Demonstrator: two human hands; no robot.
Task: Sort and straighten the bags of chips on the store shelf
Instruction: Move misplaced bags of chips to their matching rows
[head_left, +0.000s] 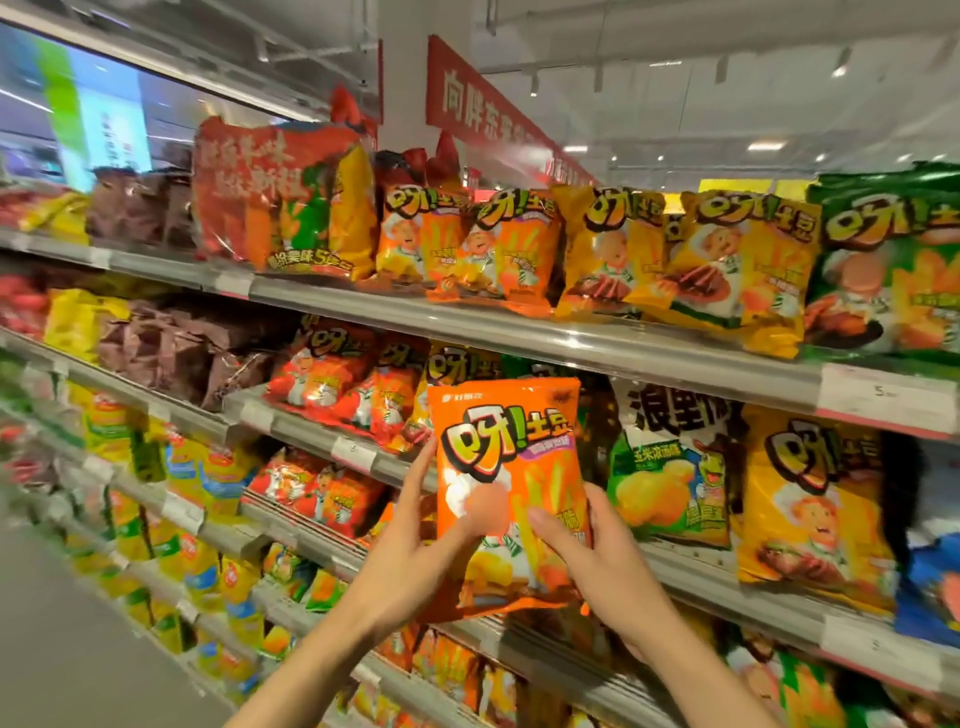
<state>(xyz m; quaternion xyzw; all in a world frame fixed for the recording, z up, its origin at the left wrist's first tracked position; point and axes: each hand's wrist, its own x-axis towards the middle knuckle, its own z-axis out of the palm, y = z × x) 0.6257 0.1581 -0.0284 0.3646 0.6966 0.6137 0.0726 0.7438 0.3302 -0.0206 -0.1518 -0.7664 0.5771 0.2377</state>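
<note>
An orange chip bag (511, 452) with a cartoon chef stands upright in front of the middle shelf (727, 577), held between both hands. My left hand (431, 525) grips its left edge, thumb across the front. My right hand (597, 561) holds its lower right corner. On the top shelf (519, 325) stand orange bags (470, 244), yellow bags (691, 260) and a green bag (893, 265), some leaning. Behind the held bag are red bags (343, 374) on the left; to its right stand a green-and-white bag (670, 467) and a yellow bag (815, 509).
A big multipack (285, 197) stands at the top shelf's left. Brown bags (171, 348) and yellow-blue bags (197, 483) fill the shelves farther left. Lower shelves hold more bags (447, 665). The grey aisle floor (62, 649) lies at lower left. A red sign (483, 104) hangs overhead.
</note>
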